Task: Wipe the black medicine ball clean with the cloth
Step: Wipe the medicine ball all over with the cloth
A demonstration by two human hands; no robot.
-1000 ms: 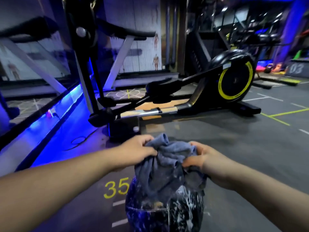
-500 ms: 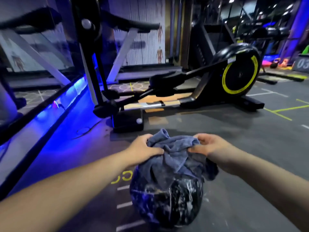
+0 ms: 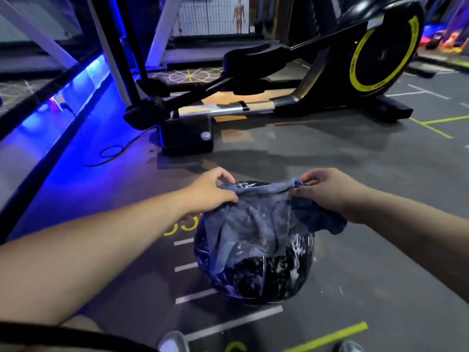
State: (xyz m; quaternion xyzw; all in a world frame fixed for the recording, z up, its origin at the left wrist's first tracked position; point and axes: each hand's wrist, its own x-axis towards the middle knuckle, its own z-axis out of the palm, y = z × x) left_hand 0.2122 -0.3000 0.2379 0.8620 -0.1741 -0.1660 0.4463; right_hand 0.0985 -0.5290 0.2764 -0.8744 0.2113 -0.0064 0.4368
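The left hand (image 3: 210, 191) pinches one end of the cloth's far edge between thumb and curled fingers, and the right hand (image 3: 327, 191) pinches the other end. The blue-grey cloth (image 3: 253, 224) is stretched between them and drapes down the near side of the black medicine ball (image 3: 253, 278). The ball sits on the grey gym floor (image 3: 368, 250) right in front of the person, and its glossy skin below the cloth's hem is streaked with white residue.

The risks, as I judge them, start with the grip. Only the edge is held, so a pull toward the body may drag the cloth off with little pressure — it would skim over the streaks rather than lift them. The ball is round and nothing steadies it. A firm forward or sideways stroke could roll it toward the elliptical trainer (image 3: 330, 80) beyond, or toward the loose cable (image 3: 111, 153) on the floor at the left. The cloth itself looks flecked with white, so it may smear residue back on. The ball's underside is hidden against the floor — it would be missed unless the ball is turned.
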